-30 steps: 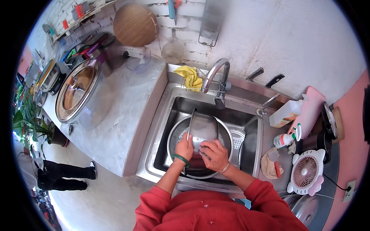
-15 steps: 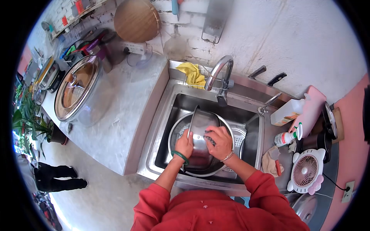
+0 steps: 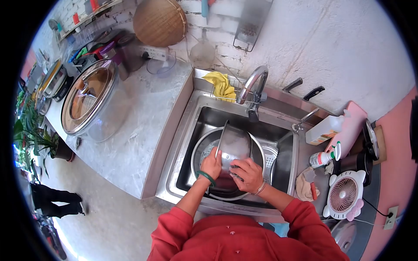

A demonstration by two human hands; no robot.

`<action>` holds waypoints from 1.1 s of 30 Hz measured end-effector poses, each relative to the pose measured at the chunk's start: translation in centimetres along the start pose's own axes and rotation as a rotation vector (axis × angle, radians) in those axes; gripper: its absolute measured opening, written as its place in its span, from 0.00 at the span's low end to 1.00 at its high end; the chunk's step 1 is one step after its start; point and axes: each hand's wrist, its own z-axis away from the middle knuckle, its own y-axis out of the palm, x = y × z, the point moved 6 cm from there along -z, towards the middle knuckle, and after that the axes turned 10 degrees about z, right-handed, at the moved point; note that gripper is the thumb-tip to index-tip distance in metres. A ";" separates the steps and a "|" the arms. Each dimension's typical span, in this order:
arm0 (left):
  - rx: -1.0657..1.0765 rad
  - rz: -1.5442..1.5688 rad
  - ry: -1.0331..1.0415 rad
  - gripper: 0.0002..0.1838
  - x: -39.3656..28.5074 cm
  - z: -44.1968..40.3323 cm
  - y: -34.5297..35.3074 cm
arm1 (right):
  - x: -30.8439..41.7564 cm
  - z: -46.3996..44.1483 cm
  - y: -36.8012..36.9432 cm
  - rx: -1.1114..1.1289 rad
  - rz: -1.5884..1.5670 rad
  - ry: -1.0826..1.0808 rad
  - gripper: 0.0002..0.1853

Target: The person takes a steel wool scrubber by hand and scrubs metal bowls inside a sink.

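Observation:
A shiny steel bowl (image 3: 237,141) is tipped on its side, its outer wall facing right. My left hand (image 3: 210,167) is closed on the bowl's left rim, with a green bangle at the wrist. My right hand (image 3: 250,177) is closed around a dark grey steel wool scrubber (image 3: 235,173) and presses it against the outside of the bowl. Under the bowl, a wider round steel basin (image 3: 194,162) rests in the sink (image 3: 284,174); a perforated surface shows inside it. Another perforated steel piece (image 3: 271,153) lies to its right, partly hidden.
A faucet (image 3: 254,93) arches over the sink's back edge beside a yellow cloth (image 3: 222,86). Right of the sink are a spray bottle (image 3: 324,157), a rag (image 3: 305,185) and a small fan (image 3: 345,195). A large lidded glass bowl (image 3: 98,117) stands on the left counter.
My right hand has slid slightly down the bowl's outer wall with the scrubber. My left hand keeps its hold on the rim. The view has shifted a little.

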 end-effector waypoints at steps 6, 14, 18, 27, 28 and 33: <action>0.024 0.021 -0.049 0.19 1.3 -0.5 -0.2 | -4.7 -4.0 -0.2 -0.023 -0.123 0.224 0.14; 0.057 0.064 -0.045 0.19 1.8 0.4 0.1 | -3.6 -4.0 3.1 0.057 -0.052 0.193 0.21; 0.089 0.063 0.009 0.19 1.1 1.4 1.3 | -11.7 -4.4 7.0 0.264 -0.179 0.489 0.19; -0.034 0.231 -0.105 0.19 3.1 -2.8 -0.6 | -0.7 -4.0 3.6 0.056 0.037 0.057 0.18; -0.071 0.194 -0.142 0.19 2.3 -3.2 -1.5 | 1.2 -3.2 3.2 0.093 0.064 0.039 0.20; -0.084 0.259 -0.270 0.20 1.7 -3.2 -2.2 | 5.7 4.4 4.2 0.061 0.207 -0.125 0.17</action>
